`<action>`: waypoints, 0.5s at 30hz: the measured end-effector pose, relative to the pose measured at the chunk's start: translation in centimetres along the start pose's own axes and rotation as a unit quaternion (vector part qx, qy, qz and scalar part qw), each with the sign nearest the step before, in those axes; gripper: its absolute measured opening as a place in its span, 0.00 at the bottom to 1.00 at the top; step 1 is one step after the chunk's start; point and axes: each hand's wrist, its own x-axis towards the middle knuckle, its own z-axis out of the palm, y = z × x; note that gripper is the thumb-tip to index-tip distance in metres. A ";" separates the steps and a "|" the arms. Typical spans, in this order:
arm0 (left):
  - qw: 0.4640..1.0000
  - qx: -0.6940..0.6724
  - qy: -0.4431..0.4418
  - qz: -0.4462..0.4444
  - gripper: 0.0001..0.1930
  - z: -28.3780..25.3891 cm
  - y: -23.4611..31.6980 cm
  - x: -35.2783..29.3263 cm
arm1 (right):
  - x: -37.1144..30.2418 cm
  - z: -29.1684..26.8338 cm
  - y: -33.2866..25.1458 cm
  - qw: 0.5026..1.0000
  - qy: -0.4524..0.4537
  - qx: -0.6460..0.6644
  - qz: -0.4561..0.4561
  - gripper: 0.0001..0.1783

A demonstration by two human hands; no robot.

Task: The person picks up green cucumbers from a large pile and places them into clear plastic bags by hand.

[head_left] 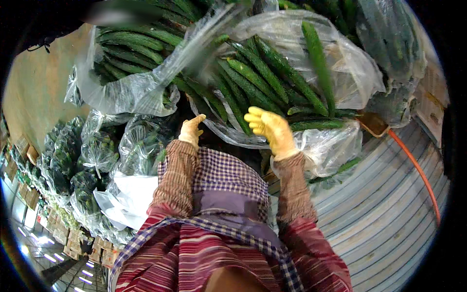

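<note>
Both my hands wear pale yellow gloves. My left hand (191, 131) hovers close to the near edge of an opened clear plastic bag (238, 140), thumb and fingers apart and nothing seen in it. To its right, my right hand (272, 130) is raised over the same edge, fingers loosely bent and holding nothing. Just beyond them lie long dark-green cucumbers (253, 80) in a heap on the bag. A single cucumber (318, 68) slants across the right side of the pile, its lower part slightly blurred.
Another clear bag (131, 92) of cucumbers stands at the far left. Several filled, tied bags (99, 148) sit on my left, beside white plastic sheets (126, 194). On the right are a ribbed grey surface (379, 214) and an orange tube (418, 168).
</note>
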 end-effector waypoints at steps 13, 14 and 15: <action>0.942 -0.208 -0.182 0.188 0.11 -0.4 -5.1 1.0 | -2.0 -0.8 13.4 0.994 0.094 0.043 -0.021 0.19; 0.915 -0.255 -0.252 0.185 0.10 -0.8 -4.7 -1.4 | -2.2 -0.3 12.5 0.993 0.099 0.037 -0.044 0.19; 0.897 -0.237 -0.286 0.238 0.09 -0.5 -4.2 -4.1 | -2.1 0.0 11.5 0.993 0.103 0.014 -0.053 0.18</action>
